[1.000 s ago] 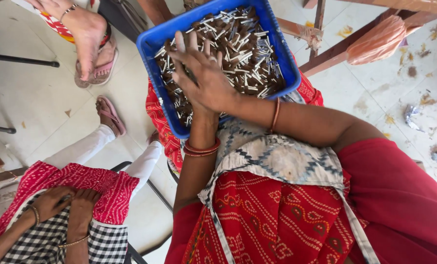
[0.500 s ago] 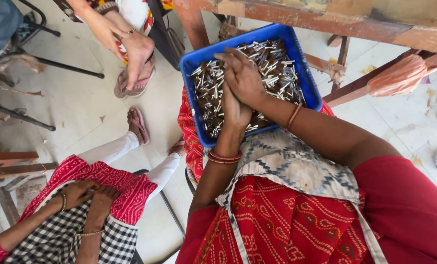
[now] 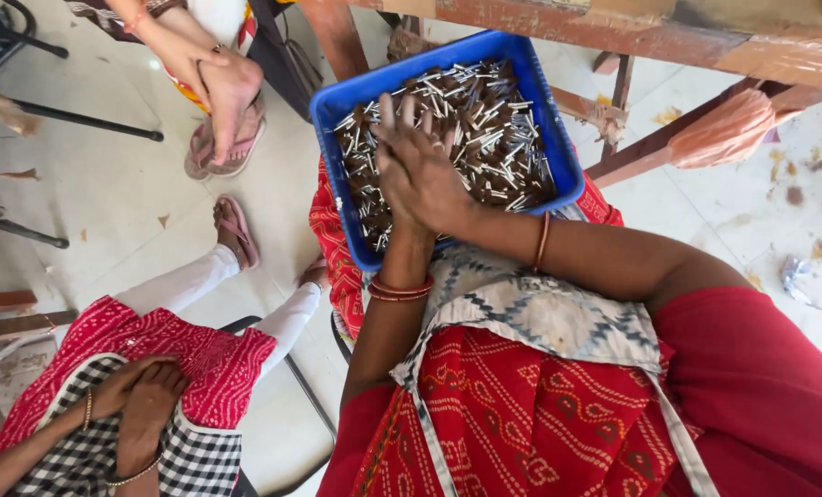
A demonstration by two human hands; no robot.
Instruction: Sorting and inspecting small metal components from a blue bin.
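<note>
A blue plastic tray (image 3: 558, 152) rests on my lap, filled with several thin brown-and-white sticks (image 3: 494, 129). My left hand (image 3: 400, 152) and my right hand (image 3: 443, 198) lie together on top of the sticks, one over the other, with fingers stretched flat and pointing to the tray's far side. Which hand is on top is unclear. Red bangles (image 3: 402, 288) circle my left wrist and a thin bangle (image 3: 542, 241) is on my right forearm. Nothing is visibly held.
A wooden table frame (image 3: 613, 32) stands just beyond the tray. A seated person in red and checked cloth (image 3: 153, 359) is at lower left with clasped hands. Another person's hands (image 3: 222, 78) and sandalled feet (image 3: 231, 230) are at upper left. Scraps litter the floor at right.
The camera view has shifted, so the tray sits differently in the frame. My hands stay flat on the sticks, drawn closer together. The person at upper left has brought both hands together.
</note>
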